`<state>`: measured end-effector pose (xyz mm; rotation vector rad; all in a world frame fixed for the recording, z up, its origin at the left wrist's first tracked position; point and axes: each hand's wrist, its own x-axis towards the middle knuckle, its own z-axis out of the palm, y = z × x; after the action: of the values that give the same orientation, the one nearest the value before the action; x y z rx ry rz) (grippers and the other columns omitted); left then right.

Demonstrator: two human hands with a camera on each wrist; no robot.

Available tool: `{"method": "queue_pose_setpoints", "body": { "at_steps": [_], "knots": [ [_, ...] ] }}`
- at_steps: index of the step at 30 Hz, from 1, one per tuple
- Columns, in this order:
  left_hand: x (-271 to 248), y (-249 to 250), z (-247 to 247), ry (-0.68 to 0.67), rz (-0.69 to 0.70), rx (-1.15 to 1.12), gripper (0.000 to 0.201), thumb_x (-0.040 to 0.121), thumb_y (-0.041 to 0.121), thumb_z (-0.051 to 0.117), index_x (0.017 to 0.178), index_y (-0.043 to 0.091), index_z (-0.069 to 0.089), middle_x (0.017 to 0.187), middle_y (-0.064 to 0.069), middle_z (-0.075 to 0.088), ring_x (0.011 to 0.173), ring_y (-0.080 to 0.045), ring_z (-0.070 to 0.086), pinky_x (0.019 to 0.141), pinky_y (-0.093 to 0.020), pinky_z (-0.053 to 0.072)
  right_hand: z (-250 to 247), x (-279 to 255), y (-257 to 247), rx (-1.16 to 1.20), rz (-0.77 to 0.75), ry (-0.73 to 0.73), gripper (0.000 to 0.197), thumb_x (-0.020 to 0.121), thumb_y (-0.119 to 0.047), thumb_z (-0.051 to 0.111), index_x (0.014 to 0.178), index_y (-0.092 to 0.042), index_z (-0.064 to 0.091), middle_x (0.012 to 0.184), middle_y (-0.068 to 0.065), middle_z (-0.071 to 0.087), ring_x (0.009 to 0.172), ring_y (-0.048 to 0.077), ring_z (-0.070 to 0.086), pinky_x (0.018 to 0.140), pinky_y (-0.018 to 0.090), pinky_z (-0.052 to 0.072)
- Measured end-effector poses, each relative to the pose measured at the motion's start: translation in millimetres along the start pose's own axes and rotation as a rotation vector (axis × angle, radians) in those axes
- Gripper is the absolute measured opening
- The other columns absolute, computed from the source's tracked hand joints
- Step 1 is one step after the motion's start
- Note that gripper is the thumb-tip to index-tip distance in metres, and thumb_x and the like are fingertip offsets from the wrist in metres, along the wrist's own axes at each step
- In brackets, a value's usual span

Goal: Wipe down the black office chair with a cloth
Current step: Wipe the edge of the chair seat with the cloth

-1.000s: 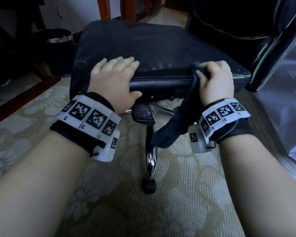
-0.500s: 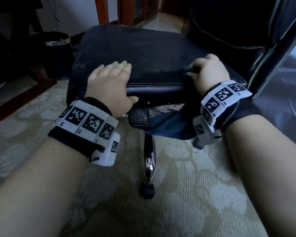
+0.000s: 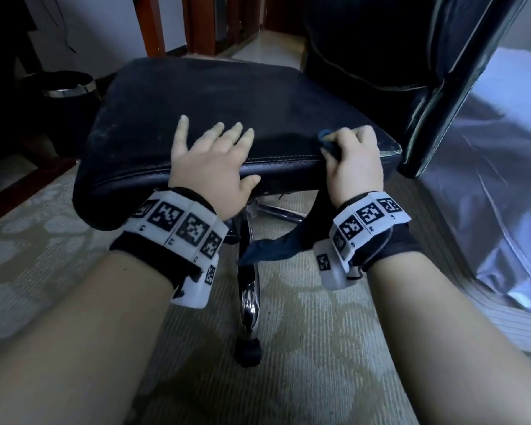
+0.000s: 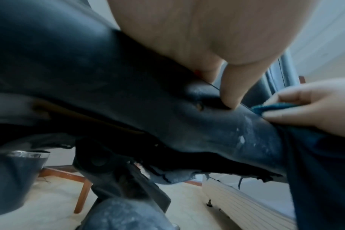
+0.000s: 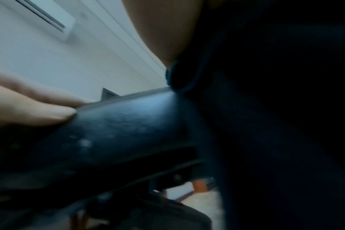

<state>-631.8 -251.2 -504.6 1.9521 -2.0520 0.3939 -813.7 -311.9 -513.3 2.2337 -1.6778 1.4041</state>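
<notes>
The black office chair's seat point(image 3: 227, 99) fills the middle of the head view, its backrest point(image 3: 396, 56) standing at the right. My left hand point(image 3: 212, 151) lies flat on the seat's front edge, fingers spread and straight, thumb point(image 4: 232, 88) pressing the front face. My right hand point(image 3: 353, 151) grips a dark blue cloth point(image 3: 276, 250) against the seat's front right corner; the cloth's tail hangs below the seat. The right wrist view is mostly filled by the cloth point(image 5: 276, 124), with the seat's edge point(image 5: 118, 124) beside it.
A chrome chair leg point(image 3: 249, 289) with a black caster runs toward me over patterned carpet point(image 3: 304, 348). A dark bin point(image 3: 68, 99) stands at the left. A bed with a shiny grey cover point(image 3: 488, 179) sits close on the right. Wooden furniture legs point(image 3: 151, 23) stand behind.
My right hand has carried the cloth from the seat's front face up onto its top edge. My left fingers have spread wider and reached further onto the seat.
</notes>
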Motion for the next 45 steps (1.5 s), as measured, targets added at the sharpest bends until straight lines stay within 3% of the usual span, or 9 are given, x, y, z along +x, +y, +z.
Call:
{"method": "queue_pose_setpoints", "body": {
  "at_steps": [5, 13, 19, 22, 26, 29, 34, 39, 45],
  "knots": [
    [-2.1, -2.9, 4.4, 0.053, 0.003, -0.031, 0.060, 0.093, 0.048, 0.038, 0.147, 0.029, 0.019, 0.154, 0.008, 0.022, 0.142, -0.014, 0.018, 0.115, -0.040, -0.004, 20.1, -25.1, -25.4, 0.046, -0.202, -0.005, 0.013, 0.081, -0.010, 0.060, 0.093, -0.004, 0.064, 0.099, 0.017, 0.054, 0.089, 0.032, 0.054, 0.068, 0.031, 0.043],
    [-1.2, -12.9, 3.8, 0.064, -0.008, -0.102, 0.057, 0.092, 0.047, 0.043, 0.144, 0.033, 0.025, 0.152, 0.012, 0.025, 0.141, -0.011, 0.018, 0.113, -0.035, 0.004, 5.3, -14.7, 21.1, 0.034, 0.001, 0.126, 0.013, 0.085, -0.008, 0.058, 0.095, -0.001, 0.063, 0.100, 0.018, 0.051, 0.088, 0.028, 0.053, 0.069, 0.028, 0.041],
    [6.5, 10.5, 5.7, 0.050, -0.038, -0.037, 0.065, 0.088, 0.044, 0.050, 0.144, 0.022, 0.027, 0.149, 0.002, 0.028, 0.139, -0.017, 0.020, 0.114, -0.043, -0.002, 18.5, -24.4, -13.8, 0.101, -0.193, 0.051, 0.015, 0.080, -0.009, 0.060, 0.094, -0.006, 0.065, 0.099, 0.016, 0.054, 0.089, 0.031, 0.055, 0.070, 0.033, 0.047],
    [10.0, 20.2, 13.1, 0.051, 0.052, 0.011, 0.067, 0.090, 0.046, 0.045, 0.147, 0.026, 0.017, 0.153, 0.002, 0.022, 0.142, -0.016, 0.015, 0.114, -0.043, -0.005, 15.3, -20.8, 3.7, 0.080, -0.134, 0.091, 0.017, 0.081, -0.010, 0.060, 0.097, -0.006, 0.065, 0.100, 0.016, 0.053, 0.091, 0.031, 0.055, 0.070, 0.033, 0.047],
    [9.6, 20.7, 19.0, 0.077, 0.069, 0.007, 0.063, 0.091, 0.043, 0.045, 0.147, 0.027, 0.020, 0.153, 0.002, 0.024, 0.141, -0.016, 0.018, 0.113, -0.038, 0.005, -2.2, -9.9, 47.7, 0.025, 0.099, 0.190, 0.017, 0.087, -0.012, 0.059, 0.101, -0.005, 0.064, 0.107, 0.018, 0.051, 0.097, 0.030, 0.054, 0.075, 0.035, 0.047],
    [9.9, 24.8, 18.2, 0.077, 0.059, 0.000, 0.063, 0.091, 0.042, 0.046, 0.147, 0.028, 0.020, 0.152, 0.003, 0.024, 0.141, -0.016, 0.017, 0.113, -0.038, 0.005, -5.1, -6.1, 48.2, 0.042, 0.145, 0.221, 0.017, 0.087, -0.012, 0.059, 0.101, -0.005, 0.064, 0.109, 0.016, 0.050, 0.098, 0.027, 0.053, 0.075, 0.027, 0.041],
    [8.8, 24.6, 18.5, 0.082, 0.054, -0.007, 0.062, 0.091, 0.042, 0.046, 0.147, 0.028, 0.021, 0.153, 0.003, 0.024, 0.141, -0.016, 0.017, 0.113, -0.037, 0.005, 8.2, -23.4, 22.0, 0.042, -0.128, 0.116, 0.016, 0.081, -0.008, 0.062, 0.096, -0.005, 0.066, 0.100, 0.017, 0.054, 0.088, 0.027, 0.055, 0.067, 0.025, 0.041],
    [10.7, 18.0, 15.9, 0.076, 0.045, -0.038, 0.062, 0.090, 0.042, 0.049, 0.145, 0.030, 0.024, 0.152, 0.005, 0.026, 0.141, -0.014, 0.019, 0.113, -0.035, 0.006, -9.3, -16.8, 53.8, 0.055, 0.094, 0.165, 0.016, 0.087, -0.012, 0.059, 0.100, -0.007, 0.066, 0.106, 0.015, 0.051, 0.097, 0.024, 0.053, 0.078, 0.025, 0.039],
    [10.8, 12.7, 2.9, -0.036, -0.020, -0.093, 0.061, 0.089, 0.036, 0.053, 0.143, 0.032, 0.025, 0.150, 0.008, 0.026, 0.140, -0.013, 0.017, 0.114, -0.035, 0.002, -42.9, -8.3, 66.5, 0.082, 0.024, 0.289, 0.020, 0.085, -0.005, 0.057, 0.103, 0.001, 0.063, 0.106, 0.025, 0.052, 0.097, 0.012, 0.040, 0.080, -0.009, 0.020]
  ]
}}
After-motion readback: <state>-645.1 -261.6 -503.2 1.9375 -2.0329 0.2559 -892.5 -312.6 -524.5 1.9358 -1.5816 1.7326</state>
